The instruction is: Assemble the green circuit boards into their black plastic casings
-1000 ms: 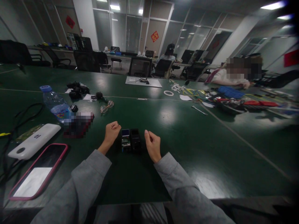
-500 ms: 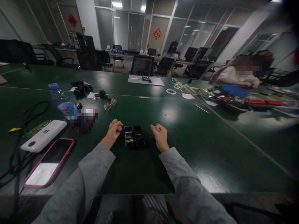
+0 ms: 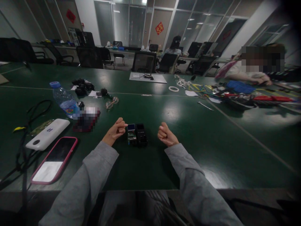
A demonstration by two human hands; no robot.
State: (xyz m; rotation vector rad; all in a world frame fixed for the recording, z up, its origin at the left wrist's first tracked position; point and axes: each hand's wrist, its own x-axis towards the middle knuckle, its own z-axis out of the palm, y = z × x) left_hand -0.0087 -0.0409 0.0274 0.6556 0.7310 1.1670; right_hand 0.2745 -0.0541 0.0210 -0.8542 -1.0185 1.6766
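Green tabletop (image 3: 138, 169) beneath left hand (image 3: 115, 131) and right hand (image 3: 166, 135). Straight beyond: black mesh-back office chair (image 3: 144, 61), then glass partition (image 3: 119, 25), door (image 3: 154, 39) bearing red paper diamond (image 3: 159, 28). White pillar (image 3: 86, 18) far beyond left hand. Room dim; pale glare (image 3: 171, 113) on tabletop just beyond right hand.

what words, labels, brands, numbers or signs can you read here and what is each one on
"10" or "01", depending which way up: white power bank
Too small to read: marking on black case
Too blurred to read: bottle label
Too blurred to read: red diamond sign
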